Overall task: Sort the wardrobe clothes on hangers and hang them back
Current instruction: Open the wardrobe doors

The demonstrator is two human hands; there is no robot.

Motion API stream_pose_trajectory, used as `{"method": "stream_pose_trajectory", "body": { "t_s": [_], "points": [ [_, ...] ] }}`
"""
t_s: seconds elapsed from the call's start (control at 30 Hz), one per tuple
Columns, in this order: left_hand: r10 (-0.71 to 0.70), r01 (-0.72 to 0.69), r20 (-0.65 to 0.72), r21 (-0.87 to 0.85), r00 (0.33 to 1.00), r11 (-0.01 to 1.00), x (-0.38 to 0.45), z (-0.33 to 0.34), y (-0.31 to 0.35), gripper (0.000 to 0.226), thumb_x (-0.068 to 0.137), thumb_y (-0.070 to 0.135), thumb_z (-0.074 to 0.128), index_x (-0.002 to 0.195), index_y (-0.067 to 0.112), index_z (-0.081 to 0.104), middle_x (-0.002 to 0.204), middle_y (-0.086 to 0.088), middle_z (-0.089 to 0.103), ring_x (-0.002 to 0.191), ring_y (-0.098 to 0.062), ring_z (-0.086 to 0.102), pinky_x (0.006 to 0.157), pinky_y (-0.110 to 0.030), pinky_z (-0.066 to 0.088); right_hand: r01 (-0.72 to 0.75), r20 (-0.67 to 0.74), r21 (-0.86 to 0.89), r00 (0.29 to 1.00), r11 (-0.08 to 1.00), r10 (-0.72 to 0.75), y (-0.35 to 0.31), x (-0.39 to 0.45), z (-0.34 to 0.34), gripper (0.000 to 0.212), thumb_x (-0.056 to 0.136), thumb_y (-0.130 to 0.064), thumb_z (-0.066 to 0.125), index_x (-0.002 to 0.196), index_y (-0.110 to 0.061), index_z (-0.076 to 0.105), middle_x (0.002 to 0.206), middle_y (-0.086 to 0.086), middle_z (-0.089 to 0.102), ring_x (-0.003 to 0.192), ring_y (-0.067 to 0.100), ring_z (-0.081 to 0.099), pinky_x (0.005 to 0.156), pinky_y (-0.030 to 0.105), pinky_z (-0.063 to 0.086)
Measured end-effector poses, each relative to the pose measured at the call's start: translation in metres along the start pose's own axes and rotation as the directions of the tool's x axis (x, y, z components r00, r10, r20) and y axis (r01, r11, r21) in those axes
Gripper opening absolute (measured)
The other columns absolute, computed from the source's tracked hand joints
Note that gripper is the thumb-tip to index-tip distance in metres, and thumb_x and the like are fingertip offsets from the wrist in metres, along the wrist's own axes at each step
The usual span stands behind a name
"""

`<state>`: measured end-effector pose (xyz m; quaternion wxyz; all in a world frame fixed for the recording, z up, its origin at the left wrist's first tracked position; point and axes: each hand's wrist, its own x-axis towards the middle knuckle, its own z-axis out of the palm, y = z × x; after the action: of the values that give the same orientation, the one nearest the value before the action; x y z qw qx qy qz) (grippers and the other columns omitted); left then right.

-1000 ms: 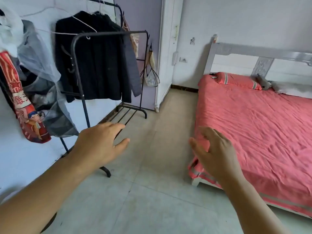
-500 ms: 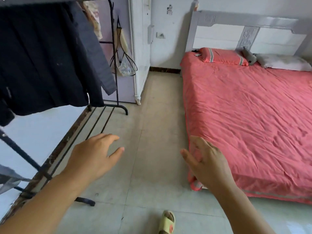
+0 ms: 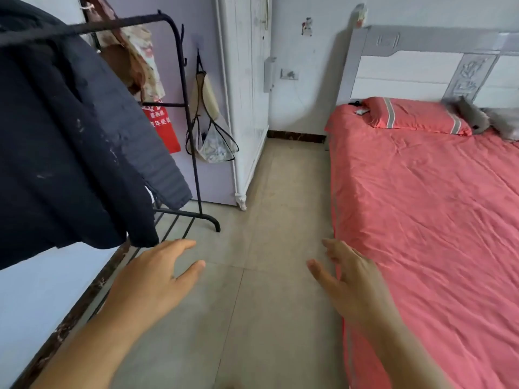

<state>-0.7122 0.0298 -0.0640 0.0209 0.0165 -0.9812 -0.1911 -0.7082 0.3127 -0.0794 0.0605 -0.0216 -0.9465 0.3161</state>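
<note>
Near the black metal garment rack [image 3: 185, 113] at left, both hands [image 3: 157, 276] [image 3: 351, 279] hang empty, fingers relaxed; view has advanced toward the white wooden wardrobe [image 3: 244, 94], nothing collected yet.

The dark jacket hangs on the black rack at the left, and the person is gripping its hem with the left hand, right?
Not quite. The head view shows the dark jacket hanging on the black rack at the left, but the left hand grips nothing: its fingers are relaxed and open, just below the hem. The right hand is open too.
</note>
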Motion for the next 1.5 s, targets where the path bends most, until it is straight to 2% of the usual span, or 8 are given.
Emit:
{"method": "stream_pose_trajectory", "body": {
  "t_s": [0.2, 0.4, 0.7, 0.8, 0.9, 1.03, 1.3, 1.5],
  "points": [
    [-0.114, 0.118, 0.091, -0.036, 0.989, 0.992, 0.154, 0.046, -0.032, 0.051, 0.089, 0.047, 0.051, 0.138, 0.032, 0.042, 0.138, 0.015, 0.046, 0.128, -0.008, 0.040, 0.098, -0.028, 0.037, 0.018, 0.074, 0.038, 0.997, 0.999, -0.020, 0.009, 0.170, 0.055, 0.056, 0.084, -0.044, 0.063, 0.133, -0.021, 0.049, 0.120, -0.001, 0.061, 0.108, 0.013, 0.058, 0.088, 0.033, 0.046],
    [-0.050, 0.047, 0.118, 0.031, 0.992, 0.998, 0.350, 0.052, -0.008, 0.049, 0.092, 0.047, 0.047, 0.138, 0.033, 0.039, 0.142, 0.016, 0.041, 0.130, -0.008, 0.038, 0.096, -0.024, 0.032, -0.018, 0.051, 0.032, 0.999, 0.999, 0.016, 0.007, 0.352, 0.064, 0.057, 0.083, -0.043, 0.064, 0.133, -0.021, 0.049, 0.124, -0.001, 0.059, 0.117, 0.015, 0.053, 0.095, 0.033, 0.043],
    [0.086, -0.072, 0.161, -0.089, 0.983, 0.993, 0.601, 0.107, 0.092, 0.049, 0.091, 0.047, 0.049, 0.137, 0.030, 0.043, 0.136, 0.015, 0.047, 0.125, -0.007, 0.043, 0.094, -0.026, 0.038, -0.124, -0.003, 0.045, 0.992, 0.991, 0.124, 0.086, 0.564, 0.057, 0.082, 0.067, -0.073, 0.035, 0.131, -0.024, 0.050, 0.120, -0.008, 0.058, 0.101, 0.007, 0.050, 0.083, 0.027, 0.039],
    [0.062, -0.045, 0.149, -0.119, 0.987, 0.992, 0.685, 0.133, 0.126, 0.050, 0.088, 0.049, 0.052, 0.134, 0.029, 0.048, 0.124, 0.018, 0.055, 0.118, -0.008, 0.048, 0.095, -0.028, 0.040, -0.155, -0.006, 0.072, 0.988, 0.985, 0.156, 0.122, 0.653, 0.050, 0.076, 0.071, -0.071, 0.041, 0.131, -0.024, 0.050, 0.124, -0.005, 0.058, 0.109, 0.009, 0.053, 0.089, 0.031, 0.044],
    [0.033, -0.011, 0.165, -0.137, 0.986, 0.991, 0.773, 0.141, 0.163, 0.046, 0.089, 0.042, 0.054, 0.133, 0.030, 0.048, 0.092, 0.031, 0.054, 0.107, -0.003, 0.049, 0.094, -0.026, 0.039, -0.158, -0.004, 0.074, 0.987, 0.985, 0.159, 0.147, 0.753, 0.032, 0.073, 0.074, -0.064, 0.046, 0.132, -0.021, 0.049, 0.126, -0.003, 0.057, 0.108, 0.010, 0.053, 0.090, 0.033, 0.045],
    [0.000, 0.011, 0.097, -0.115, 0.995, 0.993, 0.884, 0.136, 0.205, 0.046, 0.090, 0.045, 0.051, 0.134, 0.034, 0.046, 0.134, 0.019, 0.048, 0.111, -0.011, 0.053, 0.097, -0.030, 0.039, -0.120, 0.051, 0.064, 0.992, 0.991, 0.117, 0.158, 0.877, 0.013, 0.078, 0.071, -0.066, 0.042, 0.134, -0.020, 0.048, 0.126, -0.004, 0.057, 0.117, 0.011, 0.052, 0.094, 0.032, 0.044],
    [-0.175, 0.188, 0.187, -0.056, 0.967, 0.981, 1.058, 0.187, 0.218, 0.046, 0.091, 0.052, 0.043, 0.136, 0.042, 0.037, 0.137, 0.023, 0.043, 0.078, 0.002, 0.052, 0.082, -0.023, 0.038, -0.027, 0.201, 0.032, 0.979, 0.999, 0.020, 0.196, 1.086, 0.048, 0.056, 0.086, -0.048, 0.056, 0.135, -0.023, 0.045, 0.128, -0.005, 0.056, 0.109, 0.007, 0.052, 0.088, 0.028, 0.043],
    [-0.139, 0.152, 0.175, -0.063, 0.975, 0.986, 1.252, 0.202, 0.248, 0.046, 0.092, 0.050, 0.045, 0.136, 0.039, 0.039, 0.139, 0.019, 0.044, 0.092, -0.006, 0.055, 0.086, -0.023, 0.039, 0.021, 0.186, -0.031, 0.982, 0.999, -0.015, 0.207, 1.268, 0.051, 0.055, 0.090, -0.046, 0.053, 0.138, -0.023, 0.041, 0.132, -0.005, 0.052, 0.123, 0.008, 0.046, 0.098, 0.027, 0.040]
  ]
}}
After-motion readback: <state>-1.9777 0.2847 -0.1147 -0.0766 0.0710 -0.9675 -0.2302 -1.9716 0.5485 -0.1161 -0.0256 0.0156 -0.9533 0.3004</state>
